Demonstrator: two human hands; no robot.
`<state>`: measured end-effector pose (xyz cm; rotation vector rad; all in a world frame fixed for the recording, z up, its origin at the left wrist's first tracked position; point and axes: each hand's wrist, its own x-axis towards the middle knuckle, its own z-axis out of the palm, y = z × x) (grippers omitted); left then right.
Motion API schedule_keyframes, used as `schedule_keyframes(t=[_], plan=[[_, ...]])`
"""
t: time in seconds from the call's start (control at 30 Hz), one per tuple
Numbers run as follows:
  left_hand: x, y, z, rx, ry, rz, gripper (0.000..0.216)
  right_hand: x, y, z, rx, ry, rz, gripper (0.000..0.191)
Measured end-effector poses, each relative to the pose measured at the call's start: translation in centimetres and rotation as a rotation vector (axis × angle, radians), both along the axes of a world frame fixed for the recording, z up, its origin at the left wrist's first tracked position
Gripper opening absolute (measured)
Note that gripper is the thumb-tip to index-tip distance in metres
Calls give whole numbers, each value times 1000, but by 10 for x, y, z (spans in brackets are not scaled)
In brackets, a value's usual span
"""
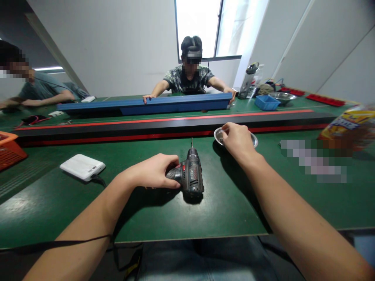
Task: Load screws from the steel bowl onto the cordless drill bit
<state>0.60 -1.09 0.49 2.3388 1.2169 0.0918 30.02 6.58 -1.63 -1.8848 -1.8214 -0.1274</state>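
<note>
My left hand (155, 171) is wrapped round the handle of a dark cordless drill (190, 171) that lies on the green table (205, 210), its bit pointing away from me. My right hand (238, 138) reaches into a small shiny metal dish (219, 136) just right of the drill, fingers curled together over it. What the fingers pinch, if anything, is hidden.
A long black and red rail (164, 127) crosses the table beyond the drill, with a blue one (146, 105) behind it under another person's hands. A white power bank (82, 166) lies at left, an orange basket (8, 150) far left, a snack bag (348, 125) at right.
</note>
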Motion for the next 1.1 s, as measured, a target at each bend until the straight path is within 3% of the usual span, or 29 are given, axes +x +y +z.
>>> schedule_keyframes(t=[0.4, 0.67, 0.87, 1.1], plan=[[-2, 1, -2, 11, -13, -19, 42, -1, 1, -3, 8, 16, 18, 26], [1, 1, 0, 13, 1, -8, 39, -21, -3, -7, 98, 225, 273, 15], [0, 3, -3, 24, 13, -13, 39, -49, -12, -26, 135, 359, 484, 8], [-2, 3, -3, 33, 11, -31, 39, -62, -5, -50, 168, 414, 504, 7]])
